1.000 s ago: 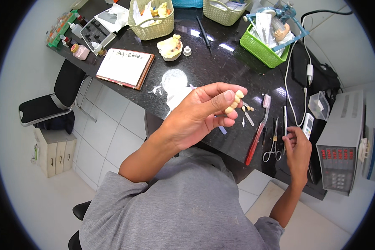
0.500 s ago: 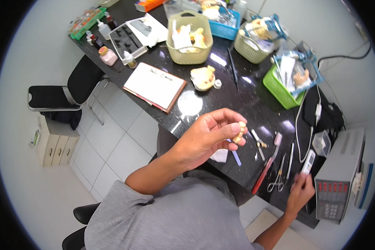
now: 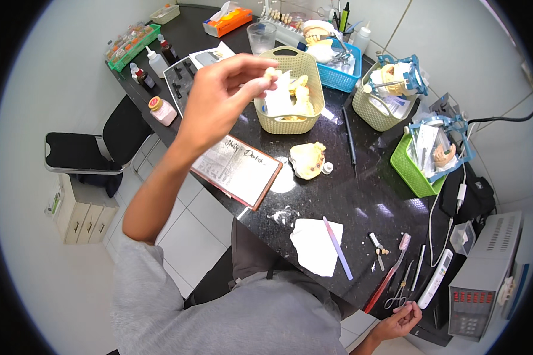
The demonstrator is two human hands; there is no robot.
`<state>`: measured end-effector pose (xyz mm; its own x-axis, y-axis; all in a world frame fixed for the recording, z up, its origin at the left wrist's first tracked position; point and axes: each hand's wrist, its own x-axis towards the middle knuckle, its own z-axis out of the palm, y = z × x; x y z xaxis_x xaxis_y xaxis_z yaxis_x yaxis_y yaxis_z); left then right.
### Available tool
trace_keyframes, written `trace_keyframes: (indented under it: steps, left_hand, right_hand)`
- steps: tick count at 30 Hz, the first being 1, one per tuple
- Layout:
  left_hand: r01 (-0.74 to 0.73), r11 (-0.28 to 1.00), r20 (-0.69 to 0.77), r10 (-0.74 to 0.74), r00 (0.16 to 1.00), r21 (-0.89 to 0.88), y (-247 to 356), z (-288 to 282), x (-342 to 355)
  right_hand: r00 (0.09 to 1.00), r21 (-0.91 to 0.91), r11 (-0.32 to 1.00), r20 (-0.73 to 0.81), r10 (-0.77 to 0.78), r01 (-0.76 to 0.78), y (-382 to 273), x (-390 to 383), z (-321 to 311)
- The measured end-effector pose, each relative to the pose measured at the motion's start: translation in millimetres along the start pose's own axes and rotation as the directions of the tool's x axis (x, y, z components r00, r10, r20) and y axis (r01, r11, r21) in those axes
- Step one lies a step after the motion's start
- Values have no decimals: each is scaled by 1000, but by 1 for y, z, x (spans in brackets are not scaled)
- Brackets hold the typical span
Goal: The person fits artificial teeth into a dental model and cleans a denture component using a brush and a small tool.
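Observation:
My left hand (image 3: 216,100) is raised over the far part of the desk, in front of the beige basket (image 3: 290,124). Between its thumb and fingertips it pinches a small tooth-coloured dental bridge (image 3: 270,73), mostly covered by the fingers. At the lower right, my right hand (image 3: 397,322) lies by the desk's near edge with its fingers curled together; whatever they may hold is hidden. Beside it are the loop handles of a pair of locking forceps (image 3: 397,300) and a white handheld device (image 3: 437,278). A dental cast (image 3: 307,161) sits mid-desk near a small white cap (image 3: 327,168).
White paper (image 3: 311,248) lies under a lilac stick (image 3: 337,247). A red-handled toothbrush (image 3: 391,275) is near the forceps. A notebook (image 3: 240,171) is at the left edge. Green (image 3: 417,177) and blue (image 3: 340,77) baskets line the back, and a grey control box (image 3: 482,266) stands right.
My left hand has moved up and to the left with the dental bridge, uncovering the white paper. My right hand has come off the white device and moved lower left. The view has shifted.

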<state>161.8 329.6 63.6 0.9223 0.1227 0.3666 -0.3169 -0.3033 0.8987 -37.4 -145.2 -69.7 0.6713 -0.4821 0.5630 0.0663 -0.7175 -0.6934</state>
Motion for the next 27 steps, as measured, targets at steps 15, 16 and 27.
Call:
trace_keyframes:
  steps: [15,16,27]
  left_hand:
    - [76,986,164,-100,981,148,-44,2,55]
    - [115,993,123,-114,986,-1,-35,-2,51]
    - [5,867,-50,-34,998,-498,32,-20,-22]
  right_hand:
    - [484,451,694,501,-717,561,-241,145,155]
    - [427,507,626,461,-778,592,-259,146,182]
    - [98,187,465,846,-523,866,-316,120,349]
